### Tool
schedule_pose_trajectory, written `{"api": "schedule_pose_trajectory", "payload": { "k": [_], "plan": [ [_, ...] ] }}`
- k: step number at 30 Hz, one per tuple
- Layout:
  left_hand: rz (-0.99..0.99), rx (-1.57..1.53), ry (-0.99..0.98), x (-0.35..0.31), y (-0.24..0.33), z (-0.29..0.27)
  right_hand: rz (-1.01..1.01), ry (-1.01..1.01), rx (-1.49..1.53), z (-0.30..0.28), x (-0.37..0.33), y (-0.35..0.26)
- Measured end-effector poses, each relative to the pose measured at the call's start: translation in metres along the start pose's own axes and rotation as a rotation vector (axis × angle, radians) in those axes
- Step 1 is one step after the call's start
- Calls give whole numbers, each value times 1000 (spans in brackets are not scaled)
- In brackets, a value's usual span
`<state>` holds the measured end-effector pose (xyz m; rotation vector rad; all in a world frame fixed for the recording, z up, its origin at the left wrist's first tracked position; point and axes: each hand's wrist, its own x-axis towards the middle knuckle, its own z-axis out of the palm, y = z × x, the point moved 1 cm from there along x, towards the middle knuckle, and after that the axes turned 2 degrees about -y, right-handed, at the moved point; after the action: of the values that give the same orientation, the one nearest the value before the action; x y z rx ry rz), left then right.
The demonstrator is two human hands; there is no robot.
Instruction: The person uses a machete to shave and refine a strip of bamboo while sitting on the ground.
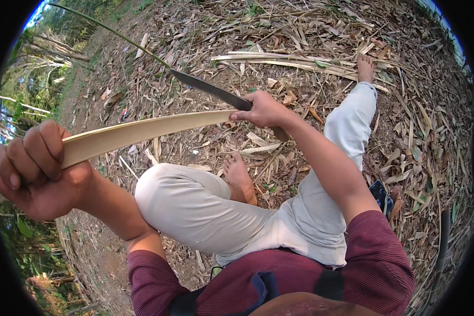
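A long, pale bamboo strip [147,131] stretches across in front of me, bowed slightly upward. My left hand [37,168] is closed in a fist around its left part, and a short end shows past the fist. At the strip's other end, the thumb of my right hand [262,109] presses on it. That same hand grips a long, dark-bladed knife [208,87]; its blade points up and left, above the strip, and part of the handle shows below the hand. A thin green stalk [110,34] runs away from the blade's tip; whether they touch, I cannot tell.
Several split pale strips [284,59] lie on the leaf-covered ground ahead. My bare feet rest on the litter, the right leg stretched out and the left bent. A dark flat object like a phone [382,197] lies by my right thigh. Trees [29,84] stand at far left.
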<state>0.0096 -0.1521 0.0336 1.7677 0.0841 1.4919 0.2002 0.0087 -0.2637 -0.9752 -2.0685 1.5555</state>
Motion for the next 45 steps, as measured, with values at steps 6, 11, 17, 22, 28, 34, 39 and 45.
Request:
{"api": "schedule_pose_trajectory", "payload": {
  "k": [6, 11, 17, 22, 28, 34, 39, 45],
  "plan": [
    [-6, 669, 481, 22, -41, -3, 0, 91, 272, 55, -12, 19],
    [-251, 1004, 507, -5, -118, -34, -10, 331, 607, 40, -10, 14],
    [-1099, 1118, -81, -43, -173, -43, -80, 526, 762, 31, -18, -2],
    [-1212, 1071, -340, -65, -194, -35, -187, 561, 744, 40, -16, -5],
    [-1238, 1044, -472, -71, -204, -31, -238, 547, 869, 41, -15, -7],
    [-1240, 1104, -502, -77, -204, -44, -212, 611, 933, 36, -14, -6],
    [-548, 1519, -396, -69, -197, -32, -169, 657, 1074, 25, -9, 3],
    [-1249, 945, -714, -49, -182, 24, -110, 660, 1281, -1, -12, 12]
  ]
}}
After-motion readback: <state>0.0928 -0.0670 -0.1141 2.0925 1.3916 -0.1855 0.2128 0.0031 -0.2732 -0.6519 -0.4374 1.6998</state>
